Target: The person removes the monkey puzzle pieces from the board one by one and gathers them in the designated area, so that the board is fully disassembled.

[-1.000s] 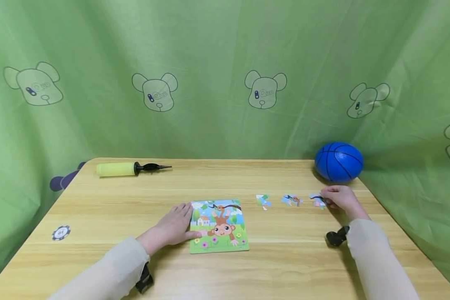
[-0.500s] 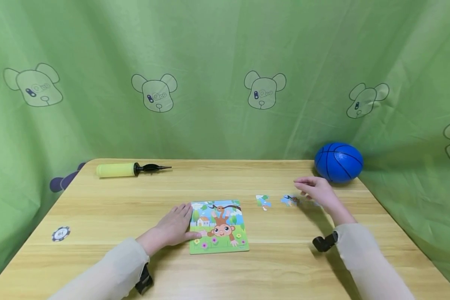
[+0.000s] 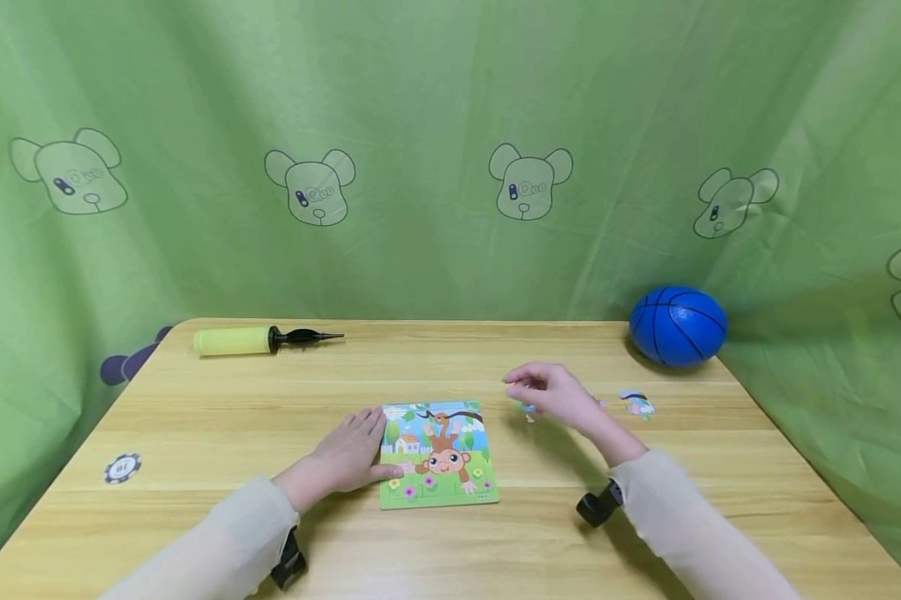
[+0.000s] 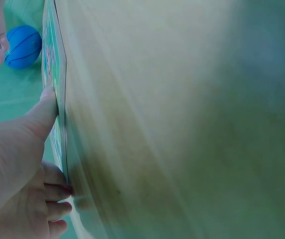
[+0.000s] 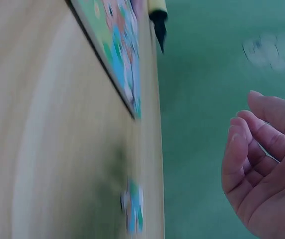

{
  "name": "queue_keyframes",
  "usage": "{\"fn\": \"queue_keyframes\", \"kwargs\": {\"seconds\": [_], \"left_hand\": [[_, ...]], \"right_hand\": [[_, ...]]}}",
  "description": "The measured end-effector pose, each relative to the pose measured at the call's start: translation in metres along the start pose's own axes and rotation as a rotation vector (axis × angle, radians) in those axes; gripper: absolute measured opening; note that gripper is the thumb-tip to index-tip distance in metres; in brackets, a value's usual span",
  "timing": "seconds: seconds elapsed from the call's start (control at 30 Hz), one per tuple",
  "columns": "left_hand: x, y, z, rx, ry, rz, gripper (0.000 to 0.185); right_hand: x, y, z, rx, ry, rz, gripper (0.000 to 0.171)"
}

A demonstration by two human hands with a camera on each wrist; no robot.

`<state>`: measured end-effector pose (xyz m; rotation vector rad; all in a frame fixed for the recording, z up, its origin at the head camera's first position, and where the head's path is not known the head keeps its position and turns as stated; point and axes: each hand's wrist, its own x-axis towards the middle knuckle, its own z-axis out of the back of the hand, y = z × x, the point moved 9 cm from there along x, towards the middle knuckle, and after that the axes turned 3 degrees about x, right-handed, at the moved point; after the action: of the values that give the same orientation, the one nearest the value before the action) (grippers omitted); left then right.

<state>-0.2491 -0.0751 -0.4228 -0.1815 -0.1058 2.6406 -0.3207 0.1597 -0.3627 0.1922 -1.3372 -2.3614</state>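
A monkey-picture puzzle board lies at the table's middle, also seen edge-on in the left wrist view. My left hand rests flat on the table against the board's left edge, thumb touching it. My right hand hovers just right of the board, fingers loosely curled with nothing seen in them. Under its fingertips a loose puzzle piece partly shows. Another loose piece lies further right. The hand hides whatever lies between those two pieces.
A blue ball sits at the table's far right corner. A yellow hand pump lies at the back left, and a poker chip near the left edge. Green curtain surrounds the wooden table.
My right hand left the rightmost loose piece and moved left across the row of pieces toward the board. That piece stays where it was. The left hand has not moved.
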Motion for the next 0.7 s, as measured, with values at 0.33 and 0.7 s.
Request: {"fn": "queue_keyframes", "kwargs": {"seconds": [0.33,0.7], "left_hand": [[0.0,-0.001,0.001,0.001,-0.003,-0.001,0.087],[0.0,0.0,0.001,-0.008,-0.004,-0.001,0.086]], "right_hand": [[0.009,0.025,-0.069,-0.084,0.158,0.102,0.024],[0.013,0.035,-0.123,-0.155,0.329,0.115,0.029]]}}
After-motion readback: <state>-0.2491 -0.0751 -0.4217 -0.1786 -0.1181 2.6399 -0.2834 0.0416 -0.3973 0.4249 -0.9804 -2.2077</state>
